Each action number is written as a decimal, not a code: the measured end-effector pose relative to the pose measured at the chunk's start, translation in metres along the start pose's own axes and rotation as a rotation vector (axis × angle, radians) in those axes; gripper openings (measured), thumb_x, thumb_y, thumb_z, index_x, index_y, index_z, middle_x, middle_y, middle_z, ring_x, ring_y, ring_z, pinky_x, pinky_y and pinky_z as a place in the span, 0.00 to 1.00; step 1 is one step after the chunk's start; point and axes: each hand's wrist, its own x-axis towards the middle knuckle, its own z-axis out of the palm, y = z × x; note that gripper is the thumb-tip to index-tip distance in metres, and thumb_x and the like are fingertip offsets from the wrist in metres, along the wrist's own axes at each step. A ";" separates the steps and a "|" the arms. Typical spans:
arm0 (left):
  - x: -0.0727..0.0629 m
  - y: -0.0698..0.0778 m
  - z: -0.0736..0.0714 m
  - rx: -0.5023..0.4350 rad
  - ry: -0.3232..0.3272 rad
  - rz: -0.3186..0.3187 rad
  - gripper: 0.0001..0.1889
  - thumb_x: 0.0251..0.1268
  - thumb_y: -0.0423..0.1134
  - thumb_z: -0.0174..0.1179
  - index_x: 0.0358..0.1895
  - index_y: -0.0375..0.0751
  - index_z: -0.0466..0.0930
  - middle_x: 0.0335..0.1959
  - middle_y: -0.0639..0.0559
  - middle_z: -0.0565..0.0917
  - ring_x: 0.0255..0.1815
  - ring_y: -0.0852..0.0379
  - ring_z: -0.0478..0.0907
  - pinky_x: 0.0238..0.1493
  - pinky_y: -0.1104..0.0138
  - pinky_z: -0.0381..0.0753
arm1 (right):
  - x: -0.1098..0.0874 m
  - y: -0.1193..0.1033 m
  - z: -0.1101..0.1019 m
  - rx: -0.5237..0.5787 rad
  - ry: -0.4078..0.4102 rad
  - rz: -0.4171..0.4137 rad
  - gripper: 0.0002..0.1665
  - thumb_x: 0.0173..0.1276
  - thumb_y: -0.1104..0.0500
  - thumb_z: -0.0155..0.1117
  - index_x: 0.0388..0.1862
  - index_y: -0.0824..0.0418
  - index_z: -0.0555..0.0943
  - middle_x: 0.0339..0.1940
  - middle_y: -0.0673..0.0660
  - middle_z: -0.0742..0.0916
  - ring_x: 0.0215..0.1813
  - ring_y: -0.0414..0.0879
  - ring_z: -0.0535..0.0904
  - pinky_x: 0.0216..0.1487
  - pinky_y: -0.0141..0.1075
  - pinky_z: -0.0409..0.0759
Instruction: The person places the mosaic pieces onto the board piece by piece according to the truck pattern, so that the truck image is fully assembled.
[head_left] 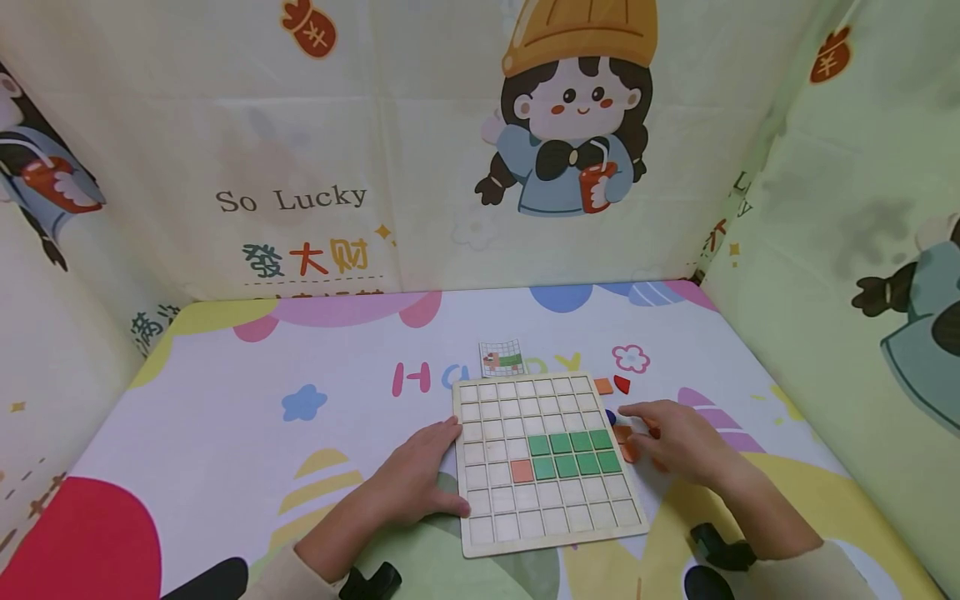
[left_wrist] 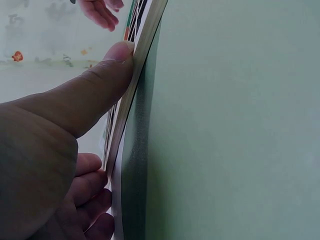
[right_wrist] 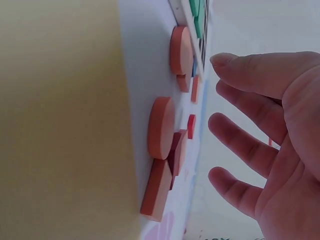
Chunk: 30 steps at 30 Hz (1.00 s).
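Observation:
A pale wooden grid board [head_left: 592, 510] lies on the table, with green square tiles [head_left: 560, 442] in two rows and one salmon tile [head_left: 521, 471] at their left end. My left hand [head_left: 408, 479] rests along its left edge; in the left wrist view the straight thumb presses the rim and the other fingertips touch the side. Over loose pieces at the board's right side hovers my right hand [head_left: 686, 437], fingers spread and holding nothing. Below it in the right wrist view are orange discs [right_wrist: 161, 127], an orange block [right_wrist: 156, 190] and a small red piece [right_wrist: 191, 126].
Behind the board lies a small picture card [head_left: 502, 358] showing a coloured grid pattern. An orange square [head_left: 603, 386], a red piece [head_left: 622, 384] and a dark blue piece [head_left: 611, 417] sit by the board's right edge. Printed cloth walls [head_left: 420, 167] enclose the table.

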 end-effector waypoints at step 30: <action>0.000 0.001 -0.001 0.007 -0.010 -0.008 0.54 0.47 0.54 0.79 0.73 0.29 0.61 0.76 0.38 0.62 0.75 0.40 0.58 0.70 0.47 0.63 | 0.009 0.011 0.007 -0.025 -0.038 0.014 0.15 0.62 0.57 0.74 0.48 0.58 0.87 0.36 0.49 0.84 0.39 0.48 0.73 0.40 0.42 0.77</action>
